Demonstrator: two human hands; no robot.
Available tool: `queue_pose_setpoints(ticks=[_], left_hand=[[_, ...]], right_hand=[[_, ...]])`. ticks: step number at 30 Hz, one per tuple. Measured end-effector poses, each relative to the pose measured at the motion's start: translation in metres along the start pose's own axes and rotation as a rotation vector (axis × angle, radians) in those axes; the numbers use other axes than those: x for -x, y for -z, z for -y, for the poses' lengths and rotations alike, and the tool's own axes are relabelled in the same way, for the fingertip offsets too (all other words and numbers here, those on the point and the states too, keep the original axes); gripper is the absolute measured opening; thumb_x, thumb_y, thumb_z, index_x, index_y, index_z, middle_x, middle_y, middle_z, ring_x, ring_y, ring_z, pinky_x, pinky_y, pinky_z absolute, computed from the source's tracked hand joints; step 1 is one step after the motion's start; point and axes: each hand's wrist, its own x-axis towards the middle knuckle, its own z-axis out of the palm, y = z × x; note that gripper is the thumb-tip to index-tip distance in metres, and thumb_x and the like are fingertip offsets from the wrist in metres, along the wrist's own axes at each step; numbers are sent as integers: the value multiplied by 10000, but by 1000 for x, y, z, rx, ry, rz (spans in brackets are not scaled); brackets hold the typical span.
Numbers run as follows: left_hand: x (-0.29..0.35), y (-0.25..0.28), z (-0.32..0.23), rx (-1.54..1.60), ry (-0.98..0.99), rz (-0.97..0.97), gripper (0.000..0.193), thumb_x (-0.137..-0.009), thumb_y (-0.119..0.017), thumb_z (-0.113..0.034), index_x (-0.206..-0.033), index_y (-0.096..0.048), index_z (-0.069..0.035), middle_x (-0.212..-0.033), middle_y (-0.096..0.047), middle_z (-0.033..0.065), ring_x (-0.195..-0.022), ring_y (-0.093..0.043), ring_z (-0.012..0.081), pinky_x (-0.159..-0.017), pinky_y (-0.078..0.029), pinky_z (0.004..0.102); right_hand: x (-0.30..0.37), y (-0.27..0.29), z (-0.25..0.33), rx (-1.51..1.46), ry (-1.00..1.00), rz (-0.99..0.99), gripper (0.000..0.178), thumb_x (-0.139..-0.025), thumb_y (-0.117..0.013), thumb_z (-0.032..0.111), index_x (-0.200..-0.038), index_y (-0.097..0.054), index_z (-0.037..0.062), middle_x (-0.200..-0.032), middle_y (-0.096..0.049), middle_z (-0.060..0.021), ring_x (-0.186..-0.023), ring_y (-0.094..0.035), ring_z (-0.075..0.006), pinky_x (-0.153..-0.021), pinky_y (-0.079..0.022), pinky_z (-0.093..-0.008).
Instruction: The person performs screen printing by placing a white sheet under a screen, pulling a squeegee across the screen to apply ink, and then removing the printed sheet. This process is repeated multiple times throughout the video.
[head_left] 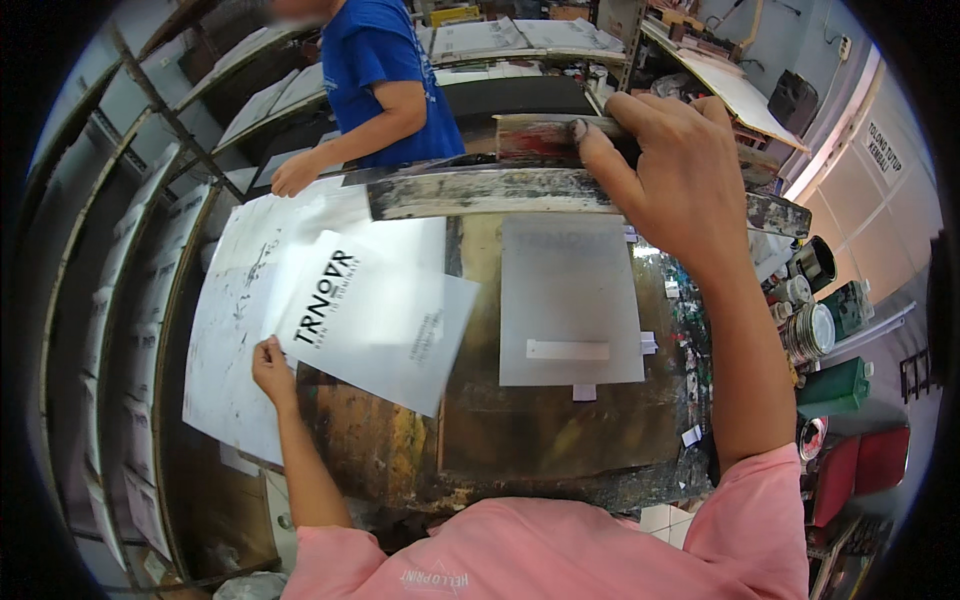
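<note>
My left hand (270, 370) pinches the lower left edge of a white sheet (385, 320), which carries black printing and hangs tilted over the left of the work table. Above the far side of the table, my right hand (675, 160) is closed on the paint-smeared wooden edge of a raised screen-printing frame (480, 193). Beside its thumb is a red- and black-stained bar (535, 138), perhaps a squeegee. A pale translucent bag (570, 290) lies flat on the brown printing board (560, 435), with small paper tabs along its edges. The right fingertips are partly hidden.
Printed sheets form a stack (225, 300) at the table's left. A person in a blue shirt (375, 80) stands beyond it, one arm reaching over. Drying racks (150, 330) line the left. Cans (805, 335), a green jug (835, 388) and a red chair (862, 475) are at right.
</note>
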Motion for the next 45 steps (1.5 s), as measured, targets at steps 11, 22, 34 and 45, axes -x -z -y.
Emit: queue_pose_setpoints(ticks=[11,22,34,45], left_hand=[[119,-129,-138,-484,-1038,492,619,-1146,-499,-484,-1664,-482,-146,-1750,-421,93,-1665,-268,354,-1327,-1,703],[129,-148,-222,-385,-644,805,594,-1191,-294,-412,-1610,-537,-69,-1671,-535,93,-1619,-364,391,-1266,86,781],[312,-236,-303,-147,-1165,1108,1308,-779,-580,-981,-1622,-478,14,-1743,-383,206,-1642,-267,441,-1316,-50,711],[347,-235,-320,-81,-1191,1102,1397,-739,-481,-1057,-1603,-490,41,-1721,-400,230,-1614,-285,495,-1302,-97,733]], right_hand=[[-1,6,5,20,4,33,487,-989,-636,463,-829,-738,15,-800,-726,-172,-815,-708,-343,-877,-445,-484],[-14,2,-5,27,-7,55,452,-983,-647,467,-932,-761,32,-796,-723,-159,-760,-685,-380,-854,-455,-496],[-20,18,-18,-98,1,260,540,-1090,-491,447,-739,-657,73,-618,-594,-61,-589,-564,-267,-999,-468,-505],[-25,28,-18,-175,44,280,533,-1103,-484,436,-726,-649,97,-594,-535,-29,-566,-511,-241,-990,-464,-509]])
